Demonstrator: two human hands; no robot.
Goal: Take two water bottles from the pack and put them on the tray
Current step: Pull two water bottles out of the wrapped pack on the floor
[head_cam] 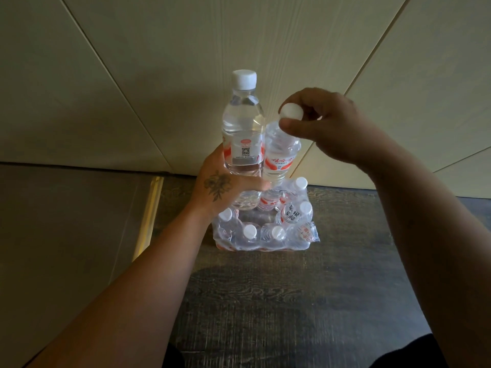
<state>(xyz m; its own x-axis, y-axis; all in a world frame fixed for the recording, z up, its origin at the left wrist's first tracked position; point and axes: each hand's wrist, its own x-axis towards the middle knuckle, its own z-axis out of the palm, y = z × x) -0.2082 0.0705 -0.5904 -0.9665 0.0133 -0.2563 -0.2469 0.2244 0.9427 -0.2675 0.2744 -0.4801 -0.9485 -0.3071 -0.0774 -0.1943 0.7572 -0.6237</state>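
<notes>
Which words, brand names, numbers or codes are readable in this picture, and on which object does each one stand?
Bottle in the left hand, label: a QR code and small print, too small to read.
Bottle in the right hand, label: red Chinese brand script, too blurred to read surely.
Pack of bottles, plastic wrap: a round mark with Chinese characters and a red print at the right corner, both unreadable.

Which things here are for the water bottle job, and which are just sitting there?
For the job:
- upright bottle in left hand
- tilted bottle, right hand gripping its cap
- plastic-wrapped pack
The tray is not in view.

Just there:
- wooden floor
- panelled wall
</notes>
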